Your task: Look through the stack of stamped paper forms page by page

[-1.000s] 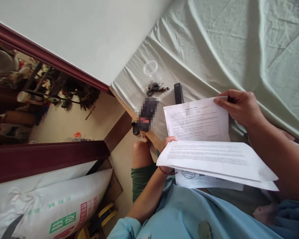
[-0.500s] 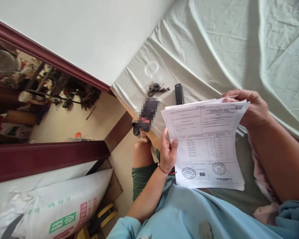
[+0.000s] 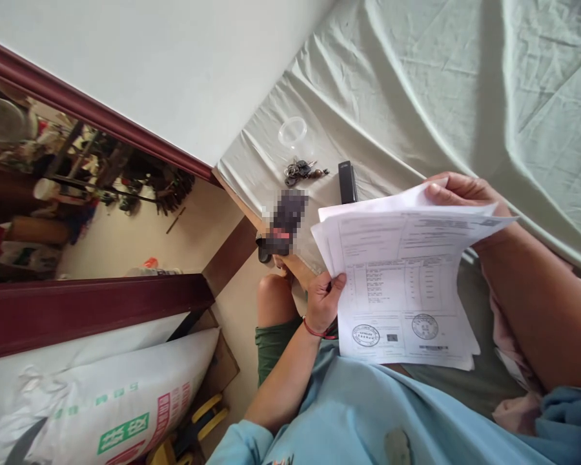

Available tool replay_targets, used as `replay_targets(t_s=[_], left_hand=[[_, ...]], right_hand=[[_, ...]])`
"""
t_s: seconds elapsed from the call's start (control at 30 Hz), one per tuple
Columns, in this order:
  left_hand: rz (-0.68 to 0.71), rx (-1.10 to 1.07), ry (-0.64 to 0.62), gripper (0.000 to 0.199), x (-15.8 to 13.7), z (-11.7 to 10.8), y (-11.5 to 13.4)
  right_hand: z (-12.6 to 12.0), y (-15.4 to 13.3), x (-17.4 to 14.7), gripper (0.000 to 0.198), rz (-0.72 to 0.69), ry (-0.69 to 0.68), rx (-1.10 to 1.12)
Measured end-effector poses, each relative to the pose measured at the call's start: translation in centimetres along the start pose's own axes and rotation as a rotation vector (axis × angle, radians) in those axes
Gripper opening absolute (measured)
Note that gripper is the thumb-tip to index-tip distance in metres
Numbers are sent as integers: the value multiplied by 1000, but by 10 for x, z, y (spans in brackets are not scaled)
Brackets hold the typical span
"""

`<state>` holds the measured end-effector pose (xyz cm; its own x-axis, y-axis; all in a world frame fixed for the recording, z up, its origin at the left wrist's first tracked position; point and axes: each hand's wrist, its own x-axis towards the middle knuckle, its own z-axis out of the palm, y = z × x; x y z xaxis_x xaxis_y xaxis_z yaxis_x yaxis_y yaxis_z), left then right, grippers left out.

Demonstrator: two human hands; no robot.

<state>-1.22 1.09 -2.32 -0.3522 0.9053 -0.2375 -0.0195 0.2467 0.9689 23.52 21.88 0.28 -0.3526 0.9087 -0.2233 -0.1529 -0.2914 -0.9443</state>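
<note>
Closest to you, along the bottom of the frame, lay your blue shirt (image 3: 368,413), and above it, right of centre, you had the papers (image 3: 401,290) up off the cloth, tilted towards you. Your left hand (image 3: 323,302), a red band (image 3: 314,330) at its wrist, gripped their left edge, the thumb on the front and the fingers mostly hidden behind. Your right hand (image 3: 465,192) pinched a corner of the rear sheets at the top right, thumb over the paper, while the front sheet's upper corner stuck out across that hand. The edges fanned unevenly, so the pile was not squared. An oval stamp (image 3: 366,335) and a round stamp (image 3: 425,327) showed near the foot of the front sheet.

The papers were likely light and limp, apt to bend, slide over one another and crease under a hard squeeze. Opposite side edges seemed the best hold, with flat fingers behind and thumbs in front, all sheets taken together.

Just past their top edge, a black stapler, by its look (image 3: 347,182), rested on the pale cloth (image 3: 416,84). To its left lay a pixelated dark thing (image 3: 290,210), then keys (image 3: 297,172), and beyond them a clear tub (image 3: 293,133). A white sack (image 3: 126,400) filled the lower left; farther off, clutter (image 3: 121,155) crowded the upper left.
</note>
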Motion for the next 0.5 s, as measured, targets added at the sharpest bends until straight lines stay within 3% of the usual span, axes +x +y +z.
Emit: replay_targets(t_s=[0.07,0.2,0.37,0.5], left_hand=[[-23,-48,79,43,1,2,1],[-88,-169,212,50,6,7,2],[-98,-311,290,54,13,7,0],[-77,-309,314,53,16,5,-1]], right_hand=[[2,-1,2,51,8,53,27],[4,-1,6,70,28,-6,88],[-3,9,7,51,-148,-99,-84],[-7,14,9,55,-116,-86,-79]])
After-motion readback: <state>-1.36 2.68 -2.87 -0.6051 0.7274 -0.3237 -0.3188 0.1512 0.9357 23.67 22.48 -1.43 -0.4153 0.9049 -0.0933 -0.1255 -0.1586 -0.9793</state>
